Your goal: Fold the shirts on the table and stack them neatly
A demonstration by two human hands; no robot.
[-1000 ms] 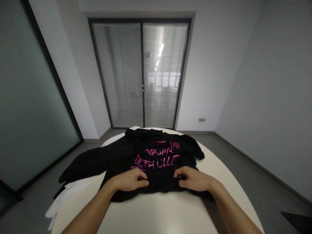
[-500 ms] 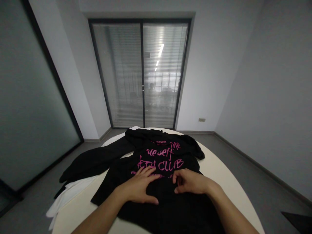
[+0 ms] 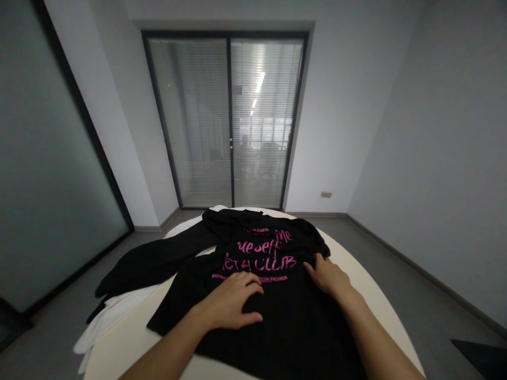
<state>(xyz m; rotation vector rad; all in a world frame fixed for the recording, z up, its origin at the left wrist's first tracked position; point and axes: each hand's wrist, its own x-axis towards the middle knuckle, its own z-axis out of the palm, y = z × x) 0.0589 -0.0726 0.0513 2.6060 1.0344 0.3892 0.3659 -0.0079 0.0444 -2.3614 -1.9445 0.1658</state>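
A black T-shirt (image 3: pixel 277 322) with pink lettering lies spread out, its upper part wrinkled and its hem toward me. My left hand (image 3: pixel 232 302) rests on it just below the print, fingers a little bent and thumb stretched out apart. At the shirt's right side, close to its sleeve, my right hand (image 3: pixel 328 273) touches the cloth with thumb and forefinger apart. Its other fingers are partly hidden behind the hand.
The shirt lies on a round cream table (image 3: pixel 390 316). Another black garment (image 3: pixel 154 258) stretches along the left side, over white cloth (image 3: pixel 105 324) that hangs past the table edge. Beyond the table stand glass doors with blinds (image 3: pixel 257 174).
My right hand has moved right and away from me, from the shirt's middle to its right side, and its fingers have opened. My left hand has slid slightly right. The lower print is less covered.
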